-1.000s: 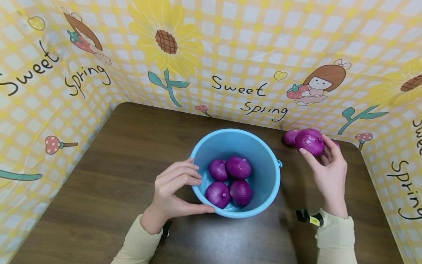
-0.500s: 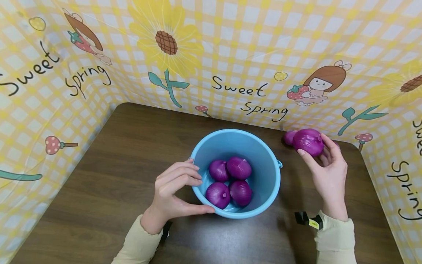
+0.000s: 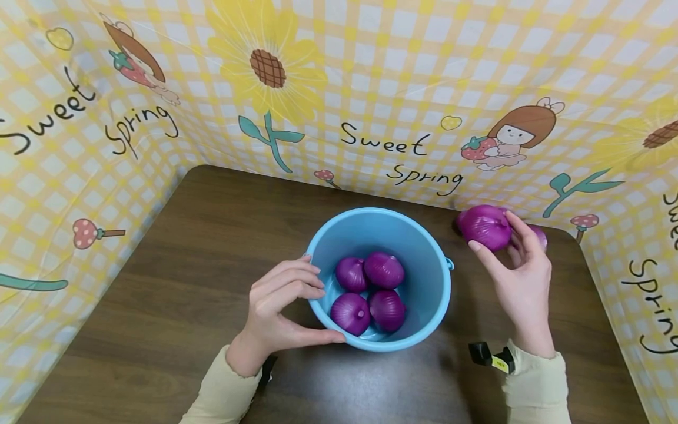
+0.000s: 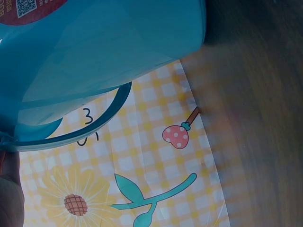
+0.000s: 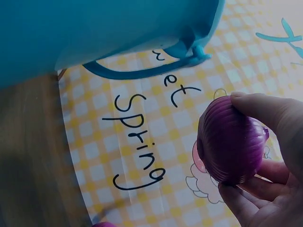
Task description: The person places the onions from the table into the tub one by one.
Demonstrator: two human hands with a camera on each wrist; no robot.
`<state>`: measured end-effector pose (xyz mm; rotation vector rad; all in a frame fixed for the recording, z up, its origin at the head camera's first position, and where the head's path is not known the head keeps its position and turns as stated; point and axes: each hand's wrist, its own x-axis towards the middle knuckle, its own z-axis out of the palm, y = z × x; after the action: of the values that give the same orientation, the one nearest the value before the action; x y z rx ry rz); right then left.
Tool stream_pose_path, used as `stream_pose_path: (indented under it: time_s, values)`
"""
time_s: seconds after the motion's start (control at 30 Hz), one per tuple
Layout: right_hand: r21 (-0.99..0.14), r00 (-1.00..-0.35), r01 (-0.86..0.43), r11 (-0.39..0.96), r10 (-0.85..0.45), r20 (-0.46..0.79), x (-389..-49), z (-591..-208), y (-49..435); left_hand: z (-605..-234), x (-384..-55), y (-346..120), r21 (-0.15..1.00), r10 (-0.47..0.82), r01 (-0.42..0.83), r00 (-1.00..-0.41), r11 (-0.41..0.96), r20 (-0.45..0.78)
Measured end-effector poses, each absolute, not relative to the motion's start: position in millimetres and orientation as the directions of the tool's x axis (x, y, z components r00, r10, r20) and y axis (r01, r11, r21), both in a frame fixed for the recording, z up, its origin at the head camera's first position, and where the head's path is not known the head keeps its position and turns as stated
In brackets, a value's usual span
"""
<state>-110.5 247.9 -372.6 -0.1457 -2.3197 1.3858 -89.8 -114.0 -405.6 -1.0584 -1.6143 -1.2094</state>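
Note:
A light blue bucket [image 3: 444, 300] stands on the table with several purple onions [image 3: 351, 314] lying at its bottom. My left hand [image 3: 281, 306] holds the bucket's near-left rim, fingertips over the edge and thumb along it. To the right of the bucket, my right hand [image 3: 527, 288] grips another purple onion [image 3: 483, 228] between thumb and fingers. The right wrist view shows that onion [image 5: 232, 142] held off the table, below the bucket's side [image 5: 118, 33] in the picture. Little of the left hand [image 4: 9, 198] appears in the left wrist view.
More onions [image 3: 539, 235] lie at the far right of the brown table [image 3: 175, 282], mostly hidden behind the right hand and its onion. A yellow checked cloth [image 3: 402, 70] with printed flowers walls the table at the back and sides. The bucket's handle [image 5: 137, 73] hangs down.
My right hand has shifted slightly left with the onion, covering more of the onion behind it and uncovering one on the right. The left hand and the bucket have stayed put.

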Motion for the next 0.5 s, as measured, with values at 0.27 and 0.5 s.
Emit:
stream_pose_path:
  time_s: [0.27, 0.5]
  values:
    - [-0.854, -0.897, -0.178, 0.490, 0.277, 0.346, -108.6, -368.6, 241.3, -405.6, -89.5, -113.9, 0.269, 0.140, 0.946, -0.295, 0.180, 0.945]
    - [-0.854, -0.892, -0.217, 0.472, 0.260, 0.370, -104.7, -364.6, 235.1, -405.5, -89.4, -114.0, 0.273, 0.142, 0.945, -0.299, 0.179, 0.943]
